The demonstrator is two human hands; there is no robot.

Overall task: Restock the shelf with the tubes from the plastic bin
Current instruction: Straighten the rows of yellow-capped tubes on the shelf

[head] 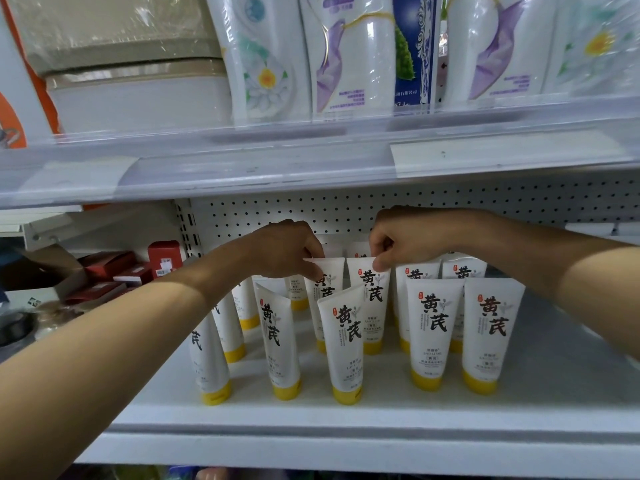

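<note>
Left hand (287,249) pinching top crimp of one tube (332,271), fingers curled onto flat edge. Right hand (401,237) pinching crimp of neighbouring tube (369,296) same way. Both tubes standing cap-down in second row on shelf (346,417), side by side. Bin not showing. Risk: front tube (343,341) leaning just ahead of them; a wrist brushing it while pulling out is likely toppling it and knocking over tubes beside it.

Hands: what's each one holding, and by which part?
Left hand pinches a tube by its flat top edge; right hand pinches the neighbouring tube likewise.
</note>
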